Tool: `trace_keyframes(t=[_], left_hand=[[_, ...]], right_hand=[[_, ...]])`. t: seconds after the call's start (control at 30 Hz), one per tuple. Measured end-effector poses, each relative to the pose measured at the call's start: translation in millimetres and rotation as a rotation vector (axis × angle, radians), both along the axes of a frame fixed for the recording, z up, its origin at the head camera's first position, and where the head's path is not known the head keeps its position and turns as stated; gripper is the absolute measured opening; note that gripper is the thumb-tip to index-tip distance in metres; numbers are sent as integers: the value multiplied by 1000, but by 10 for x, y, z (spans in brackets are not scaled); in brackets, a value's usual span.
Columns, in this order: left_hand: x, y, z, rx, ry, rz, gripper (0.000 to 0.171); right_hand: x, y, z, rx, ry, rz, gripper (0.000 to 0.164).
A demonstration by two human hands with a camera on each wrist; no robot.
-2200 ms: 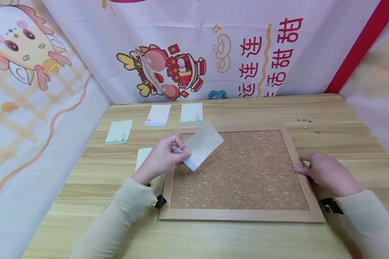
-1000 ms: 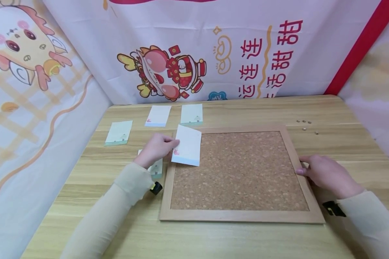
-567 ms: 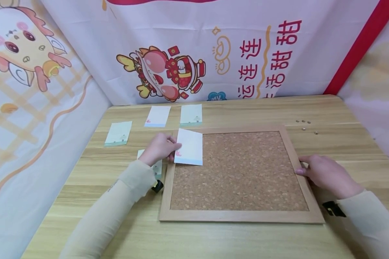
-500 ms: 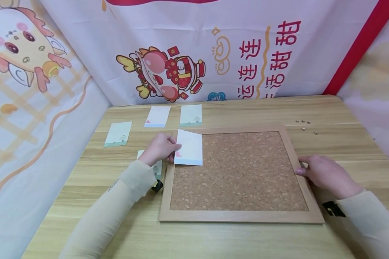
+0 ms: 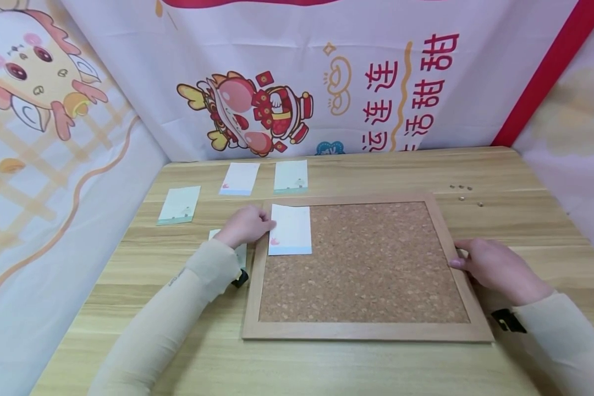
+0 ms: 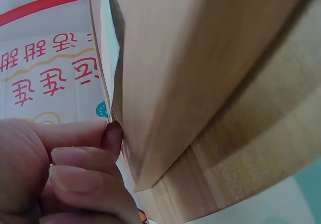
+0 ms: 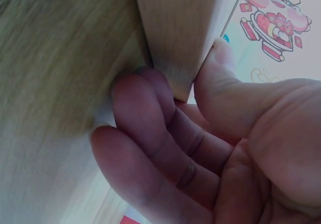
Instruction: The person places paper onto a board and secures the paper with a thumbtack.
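A wood-framed cork board (image 5: 366, 269) lies flat on the table. Over its upper left corner is a white note sheet (image 5: 292, 223) with a blue lower band and a small pink print. My left hand (image 5: 246, 225) pinches the sheet's left edge between thumb and finger; in the left wrist view the fingertips are right at the board's wooden frame (image 6: 160, 68). At the opposite side, my right hand (image 5: 497, 269) holds the right frame edge, thumb on top. The right wrist view has the fingers (image 7: 138, 106) curled beside the frame's outer side (image 7: 175, 28).
Two pale green notes (image 5: 179, 204) (image 5: 291, 176) and a white one (image 5: 240, 179) lie behind and left of the board. Another green note (image 5: 241, 256) is partly hidden under my left wrist. Several tiny metal pieces (image 5: 461, 198) sit at the back right. Printed cloth (image 5: 287, 66) walls the table.
My left hand has turned the tilted note upright and brought it down over the board's upper left corner, straightening it along the frame. My right hand has stayed on the frame.
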State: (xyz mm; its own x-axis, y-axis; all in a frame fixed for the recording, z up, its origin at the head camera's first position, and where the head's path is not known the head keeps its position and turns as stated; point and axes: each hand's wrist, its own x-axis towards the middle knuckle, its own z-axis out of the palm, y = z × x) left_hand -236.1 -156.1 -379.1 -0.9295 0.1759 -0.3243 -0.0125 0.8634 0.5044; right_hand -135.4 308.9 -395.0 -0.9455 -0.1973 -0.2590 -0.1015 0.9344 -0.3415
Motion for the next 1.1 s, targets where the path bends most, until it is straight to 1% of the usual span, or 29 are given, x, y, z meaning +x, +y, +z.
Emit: trace_keyframes(t=[0.1,0.2,0.4,0.5,0.63,0.83,1.0,1.1], left_hand=[[-14,25,10,-44,17,-27,38],[-23,43,14,-68,14,-38,39],[-49,67,23,-94,-6,-55,50],[-62,82,31,-115,-13,-47,54],[-73,107,55,-150,-7,-48,53],[-101,110,77,-205,22,-76,52],[-115,113,77,-215,28,-83,52],[-114,124,81,-218,32,-82,50]], right_hand=[[0,1,3,1,-4,5,37],[3,1,2,-4,-2,10,34],[9,3,-2,0,16,13,37],[11,4,-3,1,19,16,38],[16,3,-4,-1,20,16,38],[19,1,2,1,15,11,43],[18,12,12,4,16,12,44],[18,15,9,2,24,18,42]])
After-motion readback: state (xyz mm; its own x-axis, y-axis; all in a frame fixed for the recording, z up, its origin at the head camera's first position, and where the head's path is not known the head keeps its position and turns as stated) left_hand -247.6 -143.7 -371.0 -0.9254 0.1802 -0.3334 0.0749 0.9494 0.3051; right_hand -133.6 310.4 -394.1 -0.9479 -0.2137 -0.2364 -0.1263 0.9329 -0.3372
